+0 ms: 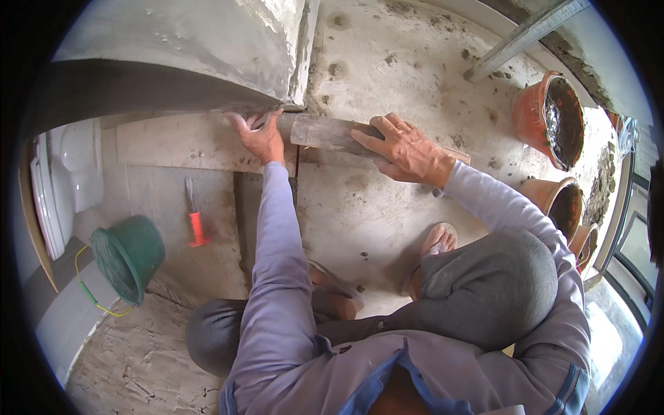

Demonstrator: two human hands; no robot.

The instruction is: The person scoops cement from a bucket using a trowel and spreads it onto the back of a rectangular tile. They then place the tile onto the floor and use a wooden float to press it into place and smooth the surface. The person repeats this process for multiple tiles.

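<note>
My left hand reaches to the lower edge of the grey plastered block, its fingers apart and touching that edge, above a long pale board on the floor. Just right of it, my right hand is closed over a weathered wooden piece, which lies horizontally against the corner of the block. A tool with a red handle and a metal blade lies on the floor below the long board, left of my left forearm. What lies beneath my left fingertips is hard to make out.
A white toilet and green bucket are at left. An orange bucket with dark mix and more buckets line the right, below a slanting post. My sandalled feet are on the floor below; rough mortar covers the lower left.
</note>
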